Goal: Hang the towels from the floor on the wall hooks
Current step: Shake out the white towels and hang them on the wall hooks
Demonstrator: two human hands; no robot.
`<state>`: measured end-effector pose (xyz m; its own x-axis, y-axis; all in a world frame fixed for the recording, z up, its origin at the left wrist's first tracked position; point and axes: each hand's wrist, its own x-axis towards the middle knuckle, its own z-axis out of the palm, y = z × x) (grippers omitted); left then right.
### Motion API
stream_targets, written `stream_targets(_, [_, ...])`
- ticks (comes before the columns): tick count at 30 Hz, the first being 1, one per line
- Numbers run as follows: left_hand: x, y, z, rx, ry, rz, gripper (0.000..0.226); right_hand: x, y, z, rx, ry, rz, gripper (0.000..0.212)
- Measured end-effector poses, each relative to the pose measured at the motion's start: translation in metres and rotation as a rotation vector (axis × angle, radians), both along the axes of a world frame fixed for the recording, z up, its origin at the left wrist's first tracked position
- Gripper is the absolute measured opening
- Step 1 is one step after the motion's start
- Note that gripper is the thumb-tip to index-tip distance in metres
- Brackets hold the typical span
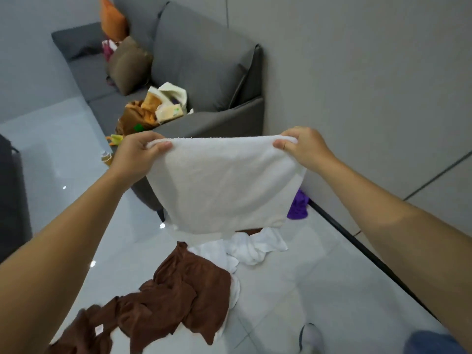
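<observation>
Head view showed a white towel [224, 182] held up in the air and pulled flat between two hands. The left hand [135, 157] pinched one top corner with its thumb and fingers. The right hand [301, 146] pinched the other top corner the same way. The towel hung in front of the end of the sofa [204, 67], well above the floor [319, 277].

More towels lay on the floor under it. A crumpled white towel [252, 247] sat just below the held one. A big brown towel [173, 297] spread out closer to the person. A purple towel [298, 205] lay bunched up against the wall [357, 72].

No hooks showed anywhere, so the person would probably have to turn and look for them. The towel was held only by its corners. If one hand let go to reach for a hook, the towel could slip and drop back onto the pile. The brown towel lay near the person's shoe [310, 337], so a step onto it could make it slide on the smooth tiles.

The floor was pale, shiny tile with small spots of light on it. The wall was plain grey with a dark strip along the bottom. The sofa was grey too, with an orange cushion [112, 19], a brown cushion [130, 65] and a heap of bags and cloths [163, 103] on the seat.
</observation>
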<state>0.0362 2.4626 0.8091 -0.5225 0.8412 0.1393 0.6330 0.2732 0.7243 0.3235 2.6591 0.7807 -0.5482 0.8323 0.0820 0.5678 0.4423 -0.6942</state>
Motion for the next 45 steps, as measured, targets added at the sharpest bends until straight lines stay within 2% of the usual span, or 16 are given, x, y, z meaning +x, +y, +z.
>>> stream_targets(3, [0.007,-0.006,0.048,0.005,0.056,-0.125,0.014,0.029,-0.031,0.049,0.027,-0.029,-0.064,0.025])
stream_targets(5, [0.011,-0.013,0.073,0.036,0.084,-0.195,0.008,0.046,-0.054,0.077,0.053,-0.027,-0.126,0.025])
stream_targets(9, [0.027,-0.040,0.114,0.121,0.132,-0.292,0.006,0.068,-0.108,0.124,0.111,0.035,-0.276,0.027])
stream_targets(11, [0.036,-0.058,0.127,0.152,0.158,-0.297,0.001,0.076,-0.131,0.140,0.141,0.047,-0.321,0.024])
stream_targets(14, [0.043,-0.085,0.140,0.200,0.142,-0.276,0.010,0.086,-0.161,0.158,0.180,0.032,-0.325,0.021])
stream_targets(21, [0.060,-0.155,0.152,0.196,0.134,-0.178,0.013,0.095,-0.212,0.179,0.216,0.053,-0.242,0.020])
stream_targets(28, [0.078,-0.261,0.149,0.155,0.098,0.093,0.010,0.072,-0.240,0.174,0.250,0.086,0.035,0.017])
stream_targets(33, [0.098,-0.366,0.144,0.088,0.164,0.328,0.012,0.036,-0.283,0.162,0.244,0.141,0.295,0.015])
stream_targets(37, [0.117,-0.462,0.142,-0.004,0.141,0.507,0.018,0.000,-0.342,0.162,0.221,0.155,0.530,0.014])
stream_targets(45, [0.147,-0.672,0.135,-0.112,0.128,0.877,0.008,-0.100,-0.504,0.174,0.224,0.057,0.983,0.022])
